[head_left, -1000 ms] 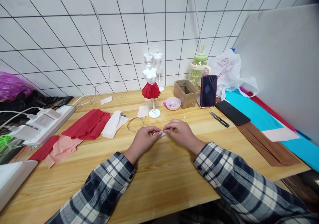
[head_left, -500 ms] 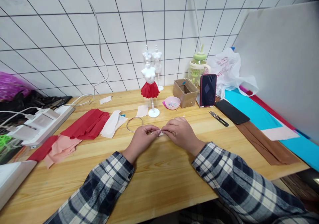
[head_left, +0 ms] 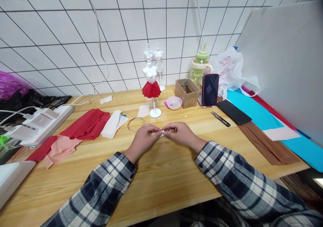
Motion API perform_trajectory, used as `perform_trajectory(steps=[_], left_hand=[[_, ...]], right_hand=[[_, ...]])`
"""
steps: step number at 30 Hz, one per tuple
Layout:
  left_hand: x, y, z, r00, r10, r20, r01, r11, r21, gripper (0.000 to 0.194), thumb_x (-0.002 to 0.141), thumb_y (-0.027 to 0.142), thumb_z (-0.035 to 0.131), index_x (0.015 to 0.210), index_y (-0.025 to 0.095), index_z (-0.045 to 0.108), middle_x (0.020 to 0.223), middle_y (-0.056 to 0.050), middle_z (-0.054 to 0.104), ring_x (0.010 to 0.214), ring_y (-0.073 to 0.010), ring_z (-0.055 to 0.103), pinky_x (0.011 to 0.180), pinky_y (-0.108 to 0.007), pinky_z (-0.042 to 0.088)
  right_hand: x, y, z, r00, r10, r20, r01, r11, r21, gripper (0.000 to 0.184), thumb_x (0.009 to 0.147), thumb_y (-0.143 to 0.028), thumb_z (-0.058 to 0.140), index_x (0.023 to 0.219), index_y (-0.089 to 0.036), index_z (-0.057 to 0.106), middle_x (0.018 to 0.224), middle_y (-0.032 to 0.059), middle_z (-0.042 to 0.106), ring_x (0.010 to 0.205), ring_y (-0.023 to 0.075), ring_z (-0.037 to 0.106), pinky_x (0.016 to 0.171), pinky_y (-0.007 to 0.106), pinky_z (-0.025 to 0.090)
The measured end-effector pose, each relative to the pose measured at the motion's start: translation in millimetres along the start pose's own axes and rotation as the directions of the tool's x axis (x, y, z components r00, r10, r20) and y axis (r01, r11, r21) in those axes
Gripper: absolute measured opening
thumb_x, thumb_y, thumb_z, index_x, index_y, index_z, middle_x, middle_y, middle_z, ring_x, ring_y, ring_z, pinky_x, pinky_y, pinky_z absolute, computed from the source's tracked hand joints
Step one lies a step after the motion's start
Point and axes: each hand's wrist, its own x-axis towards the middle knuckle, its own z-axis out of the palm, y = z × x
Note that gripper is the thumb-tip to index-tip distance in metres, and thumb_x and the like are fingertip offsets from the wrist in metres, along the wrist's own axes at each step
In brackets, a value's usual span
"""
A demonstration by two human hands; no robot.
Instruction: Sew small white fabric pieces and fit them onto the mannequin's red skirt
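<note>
My left hand (head_left: 145,138) and my right hand (head_left: 181,134) meet fingertip to fingertip above the wooden table. Both are closed in a pinch on a small whitish piece of paper or cloth (head_left: 162,133), mostly hidden by the fingers. Just beyond the left hand lies a thin ring-shaped hoop (head_left: 135,124). Behind the hands stands a small white mannequin (head_left: 150,74) on a round base, wearing a pleated red skirt (head_left: 151,90). A pink dish (head_left: 174,103) of small beads sits to the right of its base.
Red sheets (head_left: 87,124) and white pieces (head_left: 113,123) lie at left, near a power strip (head_left: 37,126). To the right are thread snips (head_left: 220,118), a black phone (head_left: 234,112), a propped phone (head_left: 210,90), a cardboard box (head_left: 187,93) and brown strips (head_left: 267,142). A tiled wall rises behind.
My right fingers have shifted their pinch, with the thumb now showing at the whitish piece. The left hand keeps its pinch. The whole view has moved slightly.
</note>
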Motion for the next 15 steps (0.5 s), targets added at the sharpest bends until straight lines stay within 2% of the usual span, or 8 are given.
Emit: perform_trajectory(steps=[4,9,12,15], left_hand=[[-0.6,1.8,1.0,0.999,-0.019,0.027,0.018,0.999,0.027,0.022,0.08,0.04,0.064,0.08,0.02,0.075,0.083,-0.004,0.074,0.079,-0.0196,0.066,0.078,-0.032,0.05],[-0.3,0.6,-1.9,0.993,-0.011,0.118,0.006,0.999,0.046,0.025,0.082,0.041,0.062,0.086,0.021,0.077,0.089,-0.005,0.075,0.083,-0.0206,0.068,0.08,-0.032,0.05],[0.0,-2.5,-5.0,0.99,0.008,0.138,-0.018,0.997,0.075,0.025,0.081,0.04,0.061,0.091,0.022,0.077,0.093,-0.005,0.076,0.087,-0.0218,0.068,0.082,-0.033,0.05],[0.4,-6.0,-6.9,0.991,0.028,0.127,-0.051,0.983,0.175,0.023,0.081,0.038,0.061,0.09,0.024,0.078,0.09,-0.005,0.076,0.086,-0.0228,0.067,0.08,-0.034,0.049]], right_hand=[[1.0,2.3,2.6,0.999,0.026,-0.036,-0.027,0.999,-0.019,0.017,0.076,-0.029,0.069,0.085,-0.016,0.075,0.075,0.0023,0.072,0.063,0.0115,0.058,0.058,0.022,0.043],[2.3,5.1,-0.4,0.999,0.037,-0.029,-0.04,0.994,-0.106,0.015,0.075,-0.029,0.069,0.081,-0.017,0.075,0.068,0.0,0.068,0.058,0.01,0.053,0.053,0.02,0.038],[3.3,7.6,-2.3,0.998,0.04,-0.048,-0.046,0.989,-0.137,0.013,0.075,-0.028,0.068,0.081,-0.018,0.075,0.067,-0.0007,0.067,0.059,0.0101,0.054,0.054,0.021,0.039],[4.3,10.7,-4.9,0.997,0.05,-0.052,-0.057,0.988,-0.143,0.013,0.076,-0.029,0.069,0.081,-0.019,0.076,0.069,-0.0003,0.07,0.063,0.0112,0.058,0.059,0.022,0.042]])
